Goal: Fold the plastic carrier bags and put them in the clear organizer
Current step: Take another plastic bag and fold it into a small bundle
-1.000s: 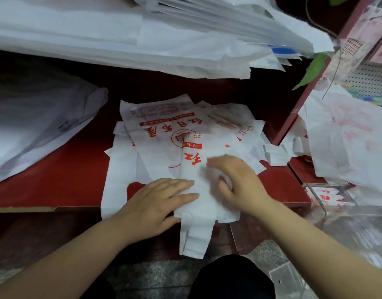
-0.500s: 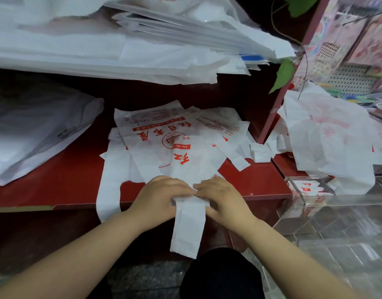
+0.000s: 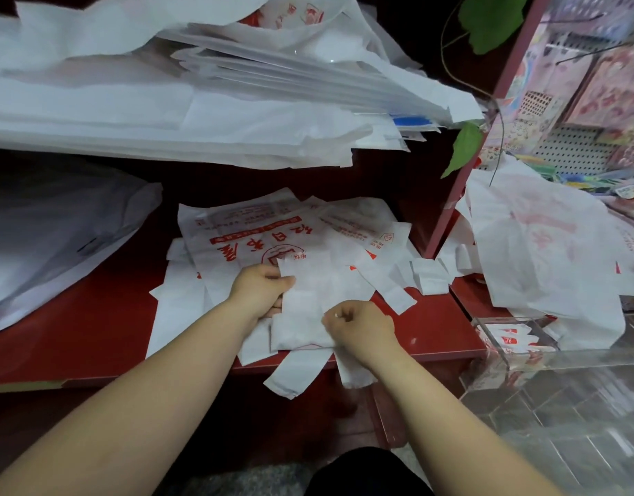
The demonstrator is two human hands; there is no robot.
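carrier bag (image 3: pixel 308 298) half-folded, on pile of flat bags (image 3: pixel 244 238) on red counter (image 3: pixel 94 334). long axis runs near-to-far, handles (image 3: pixel 292 374) hang over near edge. i see left grip (image 3: pixel 260 291) pinching its left edge, thumb on top. right grip (image 3: pixel 358 327) curled, pinching near-right corner. clear organizer (image 3: pixel 516 320) sits to right, so i judge right grip nearer for drop-off.

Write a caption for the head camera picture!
Left hand and right hand grip a white carrier bag on the red shelf.
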